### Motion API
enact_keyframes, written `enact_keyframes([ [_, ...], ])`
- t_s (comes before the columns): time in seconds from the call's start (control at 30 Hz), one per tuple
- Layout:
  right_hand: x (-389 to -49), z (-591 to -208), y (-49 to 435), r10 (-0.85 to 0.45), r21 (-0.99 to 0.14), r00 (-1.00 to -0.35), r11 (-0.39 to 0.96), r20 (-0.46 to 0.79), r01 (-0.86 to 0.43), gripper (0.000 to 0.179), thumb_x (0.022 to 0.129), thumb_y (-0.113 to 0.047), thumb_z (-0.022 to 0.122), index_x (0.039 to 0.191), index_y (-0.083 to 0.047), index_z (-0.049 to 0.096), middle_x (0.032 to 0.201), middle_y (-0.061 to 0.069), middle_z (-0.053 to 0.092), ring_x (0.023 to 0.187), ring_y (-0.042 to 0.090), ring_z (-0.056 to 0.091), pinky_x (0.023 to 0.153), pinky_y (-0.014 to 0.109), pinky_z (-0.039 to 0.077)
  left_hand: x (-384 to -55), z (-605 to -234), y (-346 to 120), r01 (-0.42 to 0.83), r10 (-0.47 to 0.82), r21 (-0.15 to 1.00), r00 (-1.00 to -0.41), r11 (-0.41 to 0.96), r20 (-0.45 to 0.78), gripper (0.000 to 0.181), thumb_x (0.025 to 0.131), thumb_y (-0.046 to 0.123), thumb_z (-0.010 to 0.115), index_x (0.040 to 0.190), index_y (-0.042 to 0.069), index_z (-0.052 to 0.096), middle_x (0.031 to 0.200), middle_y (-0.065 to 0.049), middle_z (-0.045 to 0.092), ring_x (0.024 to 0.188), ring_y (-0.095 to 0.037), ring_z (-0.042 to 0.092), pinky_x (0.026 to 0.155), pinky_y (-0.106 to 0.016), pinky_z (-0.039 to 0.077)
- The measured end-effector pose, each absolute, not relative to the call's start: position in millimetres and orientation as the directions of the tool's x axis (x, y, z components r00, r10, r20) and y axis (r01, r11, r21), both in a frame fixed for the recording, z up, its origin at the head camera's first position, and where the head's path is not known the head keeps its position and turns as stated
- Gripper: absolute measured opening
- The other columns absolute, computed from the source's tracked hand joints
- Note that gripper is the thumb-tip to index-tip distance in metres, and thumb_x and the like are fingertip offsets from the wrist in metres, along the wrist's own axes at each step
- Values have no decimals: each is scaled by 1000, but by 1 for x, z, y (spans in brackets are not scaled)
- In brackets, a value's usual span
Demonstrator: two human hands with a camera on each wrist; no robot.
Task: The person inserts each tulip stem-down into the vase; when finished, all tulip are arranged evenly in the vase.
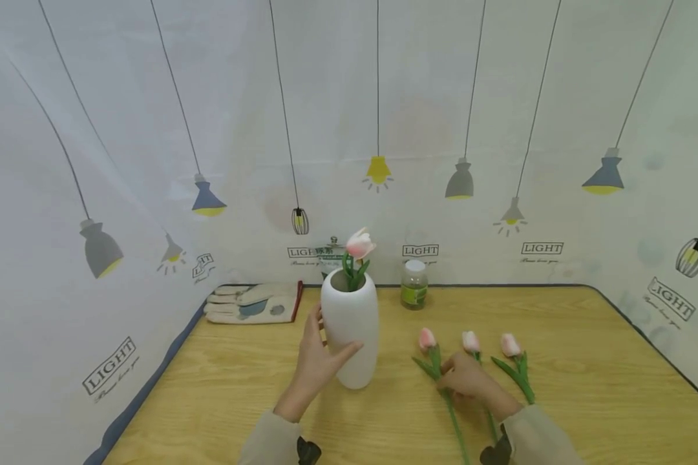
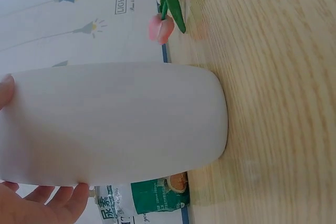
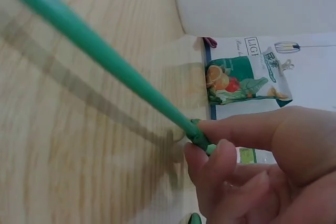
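Observation:
A tall white vase (image 1: pixel 355 329) stands upright on the wooden table, one pink-and-white artificial tulip (image 1: pixel 360 245) rising from its mouth. My left hand (image 1: pixel 318 361) grips the vase from the left, thumb across its front and fingers round the far side. To the right, my right hand (image 1: pixel 470 378) pinches the green stem (image 3: pixel 110 64) of a pink tulip (image 1: pixel 427 340) between thumb and fingers. In the right wrist view that stem runs slightly above the tabletop, casting a shadow. Two more tulips lie beside it, a pale one (image 1: pixel 470 341) partly behind the right hand and another (image 1: pixel 510 345) farther right.
White work gloves (image 1: pixel 256 303) lie at the table's back left. A lidded glass jar (image 1: pixel 414 287) with a green label is at the back edge. Behind the vase stands a green-and-white packet (image 3: pixel 247 80). Lamp-printed cloth (image 1: pixel 419 116) encloses the table's back and sides.

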State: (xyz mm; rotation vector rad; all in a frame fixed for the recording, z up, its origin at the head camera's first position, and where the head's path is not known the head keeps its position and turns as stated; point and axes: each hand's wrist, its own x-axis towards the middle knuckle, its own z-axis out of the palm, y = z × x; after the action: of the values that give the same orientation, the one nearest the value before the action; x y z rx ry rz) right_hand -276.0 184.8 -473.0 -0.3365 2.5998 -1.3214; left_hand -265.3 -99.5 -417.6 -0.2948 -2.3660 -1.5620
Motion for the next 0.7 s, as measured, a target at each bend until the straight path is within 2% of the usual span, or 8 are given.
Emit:
enact_keyframes([
  [0.03,-277,-472,186,-308,-823,-949,554,-67,-121,43,74,-4,61,107,20,50,41,-2,46,31,1,35,33,13,26,-266,-417,-100,326,11,861,-937,391,349,94,66,39,75,139,21,18,135,-6,35,116,-27,42,89,-45,46],
  [0.17,-282,-461,188,-323,-844,-946,509,-6,-169,40,79,-8,59,111,14,50,55,4,58,35,5,42,33,13,28,-266,-418,-100,324,10,860,-937,394,349,96,66,39,75,139,21,17,135,-7,35,116,-27,42,88,-45,46],
  [0.27,-286,-436,186,-248,-844,-967,506,58,-180,42,82,-13,60,116,8,49,71,10,64,40,9,48,34,15,32,-266,-418,-99,321,10,860,-938,398,346,96,66,40,75,139,20,17,135,-7,35,116,-27,42,88,-45,46],
  [0.37,-289,-394,182,-151,-847,-978,492,144,-201,43,83,-16,60,119,3,48,80,15,64,43,11,50,37,18,36,-265,-418,-99,324,10,857,-937,401,350,96,65,41,75,139,20,18,135,-7,35,116,-27,42,87,-44,46],
  [0.5,-292,-327,173,-40,-836,-952,469,303,-285,44,84,-22,61,121,-4,49,90,20,62,45,10,52,38,21,39,-265,-418,-99,339,3,851,-929,402,369,95,65,40,76,139,18,19,133,-8,36,114,-28,43,86,-44,47],
  [0.6,-291,-283,166,-6,-814,-914,452,406,-365,46,84,-29,60,123,-8,48,94,16,61,45,7,53,38,22,39,-264,-418,-98,335,-1,854,-931,398,366,95,65,39,76,138,19,20,133,-8,37,114,-27,43,86,-44,47],
  [0.7,-289,-245,155,-2,-793,-874,421,485,-441,46,84,-31,59,124,-11,48,90,6,60,44,7,53,37,22,38,-264,-417,-100,324,-1,858,-935,399,353,95,66,40,76,139,20,19,133,-7,36,114,-27,42,87,-44,46],
])
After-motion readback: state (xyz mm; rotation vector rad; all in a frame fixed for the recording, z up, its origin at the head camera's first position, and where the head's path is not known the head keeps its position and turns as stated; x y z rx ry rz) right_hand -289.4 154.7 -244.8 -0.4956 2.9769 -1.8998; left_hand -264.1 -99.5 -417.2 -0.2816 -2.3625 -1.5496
